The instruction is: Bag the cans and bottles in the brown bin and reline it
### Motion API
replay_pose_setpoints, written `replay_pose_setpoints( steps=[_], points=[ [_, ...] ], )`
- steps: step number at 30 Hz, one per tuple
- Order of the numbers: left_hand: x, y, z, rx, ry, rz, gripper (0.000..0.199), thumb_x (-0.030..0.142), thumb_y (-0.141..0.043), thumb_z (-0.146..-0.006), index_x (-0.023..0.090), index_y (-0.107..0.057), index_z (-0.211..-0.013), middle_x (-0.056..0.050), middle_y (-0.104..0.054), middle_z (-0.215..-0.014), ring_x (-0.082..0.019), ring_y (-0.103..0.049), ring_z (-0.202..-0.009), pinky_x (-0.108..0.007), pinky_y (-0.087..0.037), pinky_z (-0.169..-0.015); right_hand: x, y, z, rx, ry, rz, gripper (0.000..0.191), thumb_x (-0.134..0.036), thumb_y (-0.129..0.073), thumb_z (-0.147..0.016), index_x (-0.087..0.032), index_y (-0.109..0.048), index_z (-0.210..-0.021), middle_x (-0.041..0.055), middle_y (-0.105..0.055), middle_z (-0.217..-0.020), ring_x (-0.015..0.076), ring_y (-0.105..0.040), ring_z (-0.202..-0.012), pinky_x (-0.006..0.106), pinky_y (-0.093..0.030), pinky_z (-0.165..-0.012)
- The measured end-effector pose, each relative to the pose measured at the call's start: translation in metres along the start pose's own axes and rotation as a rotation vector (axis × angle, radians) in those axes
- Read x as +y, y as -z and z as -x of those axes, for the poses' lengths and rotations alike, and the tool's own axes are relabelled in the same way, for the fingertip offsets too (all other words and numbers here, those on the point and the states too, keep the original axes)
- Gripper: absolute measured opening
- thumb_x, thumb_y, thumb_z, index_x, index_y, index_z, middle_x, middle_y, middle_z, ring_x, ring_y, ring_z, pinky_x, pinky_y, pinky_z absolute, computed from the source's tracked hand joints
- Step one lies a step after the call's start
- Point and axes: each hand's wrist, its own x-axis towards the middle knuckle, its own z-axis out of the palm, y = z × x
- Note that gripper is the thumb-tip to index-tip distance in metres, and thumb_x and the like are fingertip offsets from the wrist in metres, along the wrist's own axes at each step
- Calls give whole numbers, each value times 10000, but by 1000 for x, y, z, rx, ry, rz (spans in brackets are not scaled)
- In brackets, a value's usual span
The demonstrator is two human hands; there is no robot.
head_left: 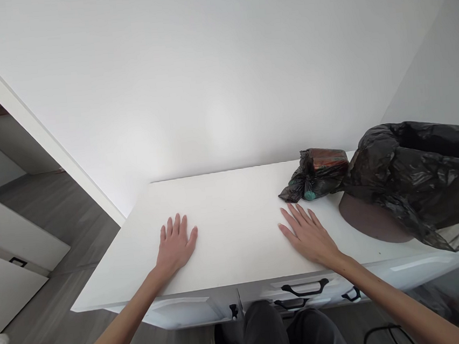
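Note:
My left hand (175, 246) lies flat, palm down, on the left part of a white cabinet top (230, 226), its fingers spread and holding nothing. Farther right, my right hand (306, 235) also rests palm down on the same surface with its fingers apart. Just beyond its fingertips sits a small black plastic bag (322, 174) with something reddish-brown showing through. A bin (372, 220) with a brown base, lined with a large black bag (420, 175), stands to the right of that hand.
White walls (216, 76) rise behind and to the right. Black handles (305, 288) stick out from the cabinet front. At left is a doorway with a grey floor (72, 225). A black cable (386, 329) lies at lower right.

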Motion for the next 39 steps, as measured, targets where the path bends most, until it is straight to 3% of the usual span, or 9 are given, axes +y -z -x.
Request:
replay_pose_setpoints(
  steps=[7, 12, 20, 27, 30, 35, 39],
  points=[
    [2, -5, -3, 31, -1, 2, 766, 603, -224, -1035, 139, -324, -1637, -126, -240, -1725, -378, -159, -1605, -593, -181, -1276, 1, -3, 0, 37, 16, -11, 730, -614, -190, -1066, -192, -335, -1644, 72, -231, -1731, 276, -165, -1612, 536, -126, -1314],
    [19, -7, -11, 13, -21, 26, 751, 601, -212, -1039, 170, -313, -1646, -81, -231, -1732, -408, -144, -1601, -614, -156, -1273, 1, -3, -1, 24, 12, -27, 737, -620, -183, -1065, -191, -328, -1647, 73, -220, -1736, 274, -148, -1615, 527, -111, -1315],
    [87, -10, -29, 3, -101, 92, 838, 630, -202, -1025, 62, -294, -1635, -138, -202, -1732, -414, -103, -1605, -585, -116, -1289, -5, 7, -4, -19, -3, -38, 746, -614, -180, -1067, -171, -302, -1654, 89, -193, -1742, 280, -106, -1619, 519, -72, -1315],
    [143, -20, -6, 33, -294, 186, 838, 644, -246, -1023, 70, -311, -1631, -164, -209, -1722, -378, -102, -1613, -573, -95, -1302, -5, 10, -5, -30, 3, -57, 732, -604, -196, -1068, -176, -307, -1651, 98, -201, -1741, 285, -117, -1617, 518, -74, -1309],
    [152, -24, 8, 60, -364, 246, 814, 652, -271, -1022, 125, -313, -1640, -145, -254, -1715, -356, -117, -1615, -569, -100, -1308, -5, 9, -3, 21, 31, -70, 682, -527, -237, -1077, -136, -366, -1620, 137, -268, -1718, 280, -174, -1606, 493, -142, -1302],
    [157, -27, 33, 72, -472, 275, 771, 641, -264, -1033, 173, -313, -1644, -102, -264, -1721, -337, -144, -1615, -561, -101, -1315, -2, 17, -8, 293, -10, -60, 571, -344, -338, -1035, -106, -492, -1531, 191, -256, -1697, 329, -385, -1507, 470, -341, -1222],
    [160, -25, 51, 95, -520, 292, 740, 618, -259, -1045, 183, -322, -1640, -88, -265, -1724, -331, -136, -1617, -560, -116, -1319, 10, 40, -31, 332, -163, -71, 564, -312, -398, -988, -162, -502, -1522, 166, -111, -1732, 323, -681, -1165, 468, -535, -992]
  ],
)
